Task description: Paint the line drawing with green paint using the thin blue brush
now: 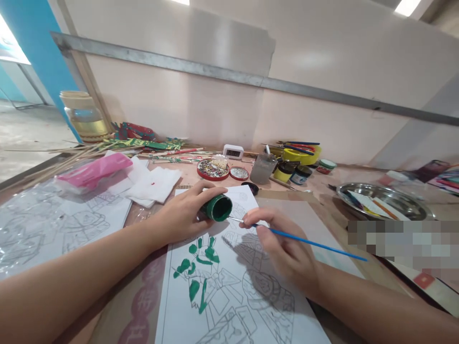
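Note:
My left hand (193, 210) is wrapped round a small jar of green paint (221, 208), tilted so its mouth faces right and toward me. Between the fingertips of my right hand (283, 239) is a thin blue paintbrush (319, 245). The brush's metal end points left and reaches the jar's rim; its bristles are hard to make out. Beneath both hands lies a sheet of paper (179, 306) with pencil-line figures. Several patches of green paint (194, 289) mark the figure on its left part.
Behind the paper stand a cloudy water cup (263, 169), a red-rimmed dish of beads (213, 169), a small white clock (233, 152) and paint jars (300, 175). On the right is a metal tray (383, 191); on the left, white tissues (158, 184) and a pink packet (95, 173).

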`<move>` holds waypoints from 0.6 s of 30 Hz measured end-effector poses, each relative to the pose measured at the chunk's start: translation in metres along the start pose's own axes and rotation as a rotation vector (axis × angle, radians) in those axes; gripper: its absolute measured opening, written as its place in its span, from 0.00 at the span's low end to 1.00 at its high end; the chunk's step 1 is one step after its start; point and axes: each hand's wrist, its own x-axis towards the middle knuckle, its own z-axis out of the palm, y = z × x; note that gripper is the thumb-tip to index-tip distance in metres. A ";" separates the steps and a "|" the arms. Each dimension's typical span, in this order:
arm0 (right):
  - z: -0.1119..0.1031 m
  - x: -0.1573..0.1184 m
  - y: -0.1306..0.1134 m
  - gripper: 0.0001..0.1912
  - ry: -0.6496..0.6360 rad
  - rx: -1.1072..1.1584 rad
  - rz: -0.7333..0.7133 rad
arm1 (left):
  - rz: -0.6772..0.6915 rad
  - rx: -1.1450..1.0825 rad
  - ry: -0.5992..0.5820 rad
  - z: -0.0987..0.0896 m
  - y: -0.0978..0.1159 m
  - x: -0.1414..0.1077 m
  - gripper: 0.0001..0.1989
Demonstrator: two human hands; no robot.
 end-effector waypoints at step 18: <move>0.010 0.005 0.007 0.07 -0.080 -0.100 0.075 | 0.021 0.037 0.022 0.000 0.000 -0.001 0.35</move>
